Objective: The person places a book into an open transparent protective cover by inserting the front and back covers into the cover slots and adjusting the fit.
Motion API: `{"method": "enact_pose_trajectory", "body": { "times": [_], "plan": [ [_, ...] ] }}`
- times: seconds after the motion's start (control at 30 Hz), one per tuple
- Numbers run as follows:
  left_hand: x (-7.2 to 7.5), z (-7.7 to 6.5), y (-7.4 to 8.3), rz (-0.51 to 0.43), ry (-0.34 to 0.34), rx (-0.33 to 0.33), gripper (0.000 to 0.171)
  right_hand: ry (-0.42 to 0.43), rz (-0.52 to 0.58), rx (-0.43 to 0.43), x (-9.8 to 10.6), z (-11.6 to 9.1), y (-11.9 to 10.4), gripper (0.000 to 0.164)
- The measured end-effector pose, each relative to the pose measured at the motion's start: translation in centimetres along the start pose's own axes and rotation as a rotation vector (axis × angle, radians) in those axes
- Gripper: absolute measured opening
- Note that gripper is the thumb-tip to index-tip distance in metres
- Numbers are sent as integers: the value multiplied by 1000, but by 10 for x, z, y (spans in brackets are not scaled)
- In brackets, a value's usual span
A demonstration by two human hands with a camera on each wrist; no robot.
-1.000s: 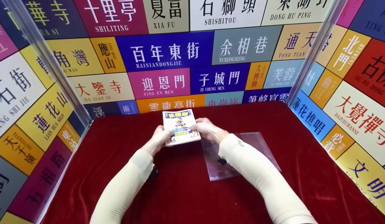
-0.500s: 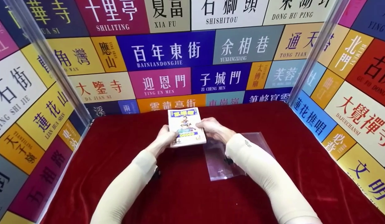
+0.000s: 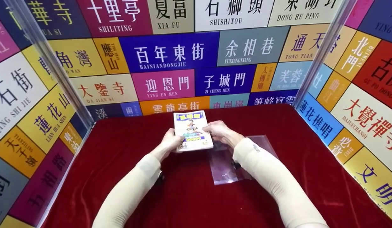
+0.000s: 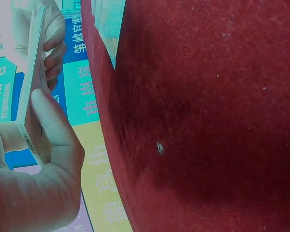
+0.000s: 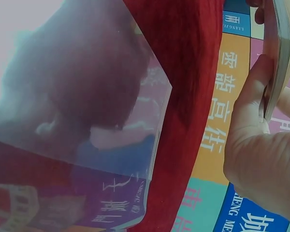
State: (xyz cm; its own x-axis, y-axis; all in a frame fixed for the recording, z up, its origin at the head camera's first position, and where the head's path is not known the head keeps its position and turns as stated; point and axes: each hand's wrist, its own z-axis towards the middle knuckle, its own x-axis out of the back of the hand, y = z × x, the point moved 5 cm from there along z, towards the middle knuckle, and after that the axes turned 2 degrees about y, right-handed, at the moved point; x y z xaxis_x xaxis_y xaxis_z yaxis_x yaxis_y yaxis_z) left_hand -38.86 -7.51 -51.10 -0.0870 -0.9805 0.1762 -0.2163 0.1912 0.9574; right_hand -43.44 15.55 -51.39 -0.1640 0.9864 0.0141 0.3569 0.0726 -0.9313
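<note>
A small thick paperback book [image 3: 191, 126], its white cover printed with a cartoon figure and blue bands, is held above the table with the cover facing up. My left hand [image 3: 169, 141] grips its lower left side; the left wrist view shows the thumb [image 4: 50, 118] on one face of the book [image 4: 33, 82]. At the right edge my right hand [image 3: 224, 132] holds the book too, and its page edges [image 5: 283, 43] show in the right wrist view. A clear plastic sleeve [image 3: 227, 169] lies flat on the table, partly under my right forearm.
Dark red velvet cloth [image 3: 189, 196] covers the table. Walls of colourful sign panels [image 3: 170, 52] stand at the back and both sides, with clear upright posts [image 3: 322, 47] at the back corners.
Both hands have moved the book a little to the right, and it stays gripped on both sides. The plastic sleeve lies in the same place.
</note>
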Motion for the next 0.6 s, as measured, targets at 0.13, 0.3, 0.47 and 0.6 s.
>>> {"method": "enact_pose_trajectory", "body": {
  "times": [0.13, 0.3, 0.47, 0.6],
  "plan": [
    [-1, -1, -1, 23, 10, -3, 34, 2, 1, -2, 1, 0, 1, 8],
    [-3, -1, -1, 38, 4, -4, 36, -4, -11, -7, 4, -1, 2, 5],
    [-6, -4, 1, 48, -8, -17, 36, -1, -17, -1, 9, -1, 3, 7],
    [-11, -5, 3, 48, -23, -26, 35, -1, -19, 3, 15, -1, 2, 9]
  ]
}}
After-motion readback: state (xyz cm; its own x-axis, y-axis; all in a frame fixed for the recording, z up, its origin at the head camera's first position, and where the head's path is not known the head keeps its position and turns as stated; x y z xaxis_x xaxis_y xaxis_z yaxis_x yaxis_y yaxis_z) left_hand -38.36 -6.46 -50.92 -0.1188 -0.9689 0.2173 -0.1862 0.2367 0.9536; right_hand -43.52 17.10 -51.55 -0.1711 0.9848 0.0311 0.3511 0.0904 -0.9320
